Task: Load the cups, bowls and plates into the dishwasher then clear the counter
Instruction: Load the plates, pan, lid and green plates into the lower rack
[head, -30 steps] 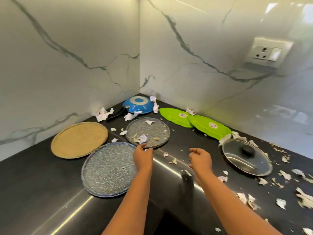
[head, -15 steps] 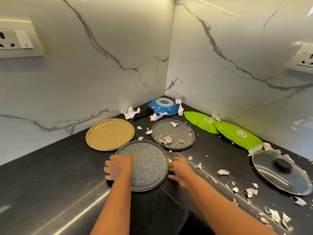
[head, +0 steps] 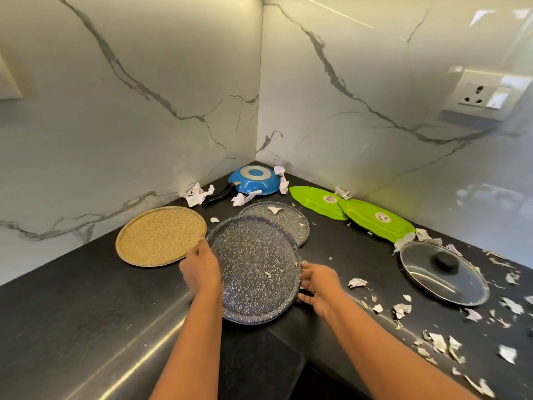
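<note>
The black surface [head: 86,298] carries most of the job undone. No dishwasher is in view, nor any cup or bowl, so nothing shows as loaded.

The one thing in hand is the dark speckled plate [head: 253,272]. It sits between the two grips, with its far edge raised and overlapping what lies behind it. The left grip [head: 200,268] curls round its left rim and the right grip [head: 318,284] pinches its right rim. I judge this to be the first plate on its way off the surface.

Waiting to go:
- The tan plate [head: 160,235], flat just beyond the left grip.
- The glass lid [head: 444,274], well out from the right grip.
- Two green trays [head: 377,223], overlapping, beyond the right grip along the wall.
- The grey plate [head: 288,223], partly under the held plate's far edge, with scraps on it.
- The blue pan [head: 255,180], upside down in the far corner.

Smallest are the torn paper scraps [head: 357,282]. They lie thickest out past the right grip, with a few near the pan. Clearing them looks untouched.
</note>
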